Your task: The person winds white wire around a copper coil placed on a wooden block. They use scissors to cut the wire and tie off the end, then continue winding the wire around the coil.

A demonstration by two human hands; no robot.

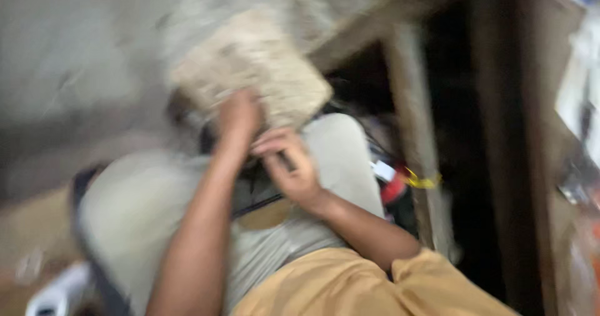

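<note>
Although much is blurred, a rough pale block is seen pressed at its lower edge by the left hand, grip curled against it. A small dark thing is pinched by the right hand just below, over grey cloth.

My view badly blurred. Small white tag, roughly rectangular, sits right of centre beside wooden post, touching something red below it. Yellow strip, label or tie, cannot tell which, just right of tag, against post. White sheets, perhaps papers or packaging, line far right edge, too smeared to judge. No screens I can make out.
</note>
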